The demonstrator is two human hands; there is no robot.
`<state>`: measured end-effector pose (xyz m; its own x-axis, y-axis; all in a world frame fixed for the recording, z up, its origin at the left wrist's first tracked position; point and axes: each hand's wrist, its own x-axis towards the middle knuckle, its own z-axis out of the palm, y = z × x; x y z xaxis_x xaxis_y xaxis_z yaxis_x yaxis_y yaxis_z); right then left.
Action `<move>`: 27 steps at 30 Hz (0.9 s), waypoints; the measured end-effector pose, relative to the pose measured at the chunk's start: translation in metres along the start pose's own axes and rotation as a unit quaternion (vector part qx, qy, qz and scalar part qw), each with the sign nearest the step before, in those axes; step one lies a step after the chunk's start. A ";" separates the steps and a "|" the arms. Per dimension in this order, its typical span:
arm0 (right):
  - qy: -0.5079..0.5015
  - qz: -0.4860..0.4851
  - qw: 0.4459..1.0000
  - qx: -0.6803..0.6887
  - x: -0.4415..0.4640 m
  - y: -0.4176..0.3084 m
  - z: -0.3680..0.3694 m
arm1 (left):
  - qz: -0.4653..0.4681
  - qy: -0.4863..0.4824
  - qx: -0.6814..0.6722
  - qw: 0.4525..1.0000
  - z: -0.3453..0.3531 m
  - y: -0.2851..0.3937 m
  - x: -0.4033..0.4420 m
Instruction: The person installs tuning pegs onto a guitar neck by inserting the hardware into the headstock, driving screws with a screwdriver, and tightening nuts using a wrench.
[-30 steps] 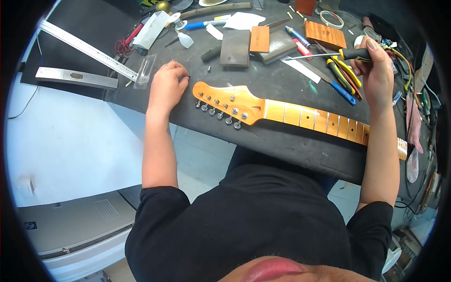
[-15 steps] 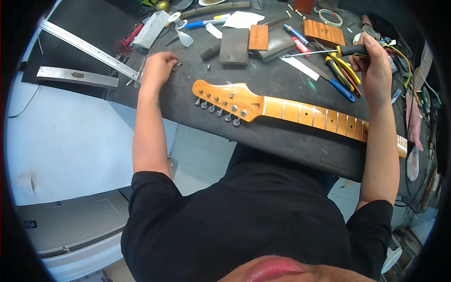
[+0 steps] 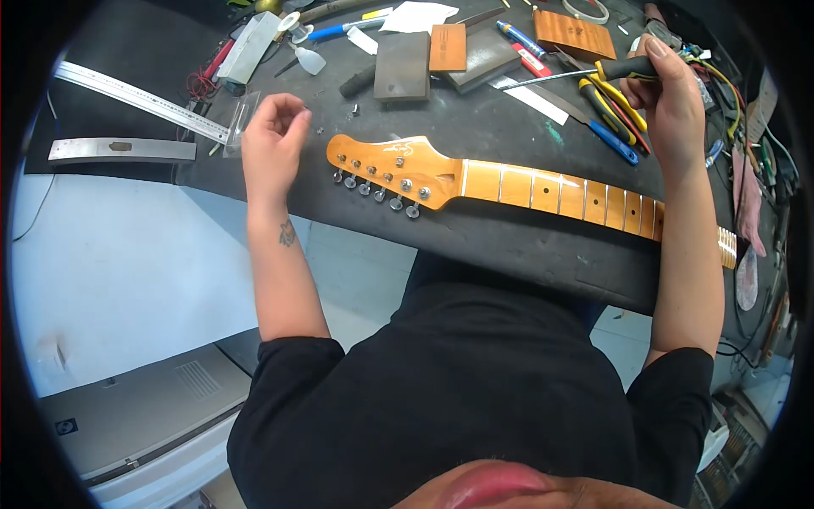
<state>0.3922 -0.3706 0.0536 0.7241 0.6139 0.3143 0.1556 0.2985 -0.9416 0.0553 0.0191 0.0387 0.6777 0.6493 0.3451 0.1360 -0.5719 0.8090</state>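
My left hand (image 3: 274, 136) is held over the left side of the bench, palm turned partly up, with fingers curled in and thumb against them. Whatever it pinches, if anything, is too small to make out. My right hand (image 3: 670, 93) is closed round the dark handle of a screwdriver (image 3: 543, 81), its long shaft pointing left above the bench. Between my arms lies a glossy guitar neck (image 3: 560, 193), headstock to the left with several metal tuning pegs (image 3: 378, 193). My right forearm hides part of the fretboard. A small screw (image 3: 355, 109) rests beyond the headstock.
Grey blocks (image 3: 402, 68), an orange-brown block (image 3: 448, 48), pliers (image 3: 609, 110), a blue-handled tool (image 3: 614, 142) and a wooden block (image 3: 575, 34) lie at the back. Left are a steel ruler (image 3: 140, 100) and a metal bar (image 3: 123, 150). Cables (image 3: 736, 106) crowd the right edge.
My left hand has drawn back from the bench top and turned its palm up; small metal pieces beside its fingers no longer show. The view has shifted slightly. My right hand still holds the screwdriver.
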 end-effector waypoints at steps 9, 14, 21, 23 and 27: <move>-0.027 0.001 1.000 0.001 0.001 0.004 -0.001 | 0.248 -0.230 0.081 0.938 0.053 0.070 -0.043; 0.011 0.017 1.000 0.014 -0.003 -0.001 0.007 | 0.304 -0.244 0.152 0.908 0.057 0.075 -0.039; 0.092 0.048 0.993 0.054 -0.008 -0.015 0.020 | 0.350 -0.220 0.190 0.891 0.059 0.081 -0.043; 0.093 0.042 0.991 0.092 -0.012 -0.017 0.022 | 0.361 -0.215 0.192 0.887 0.060 0.079 -0.043; -0.002 0.000 0.999 0.038 -0.004 0.003 -0.001 | 0.314 -0.211 0.166 0.911 0.053 0.077 -0.039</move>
<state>0.3906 -0.3732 0.0495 0.7212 0.6169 0.3151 0.1040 0.3533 -0.9297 0.0775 -0.0767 0.0623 0.9055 -0.0686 0.4188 -0.2103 -0.9297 0.3024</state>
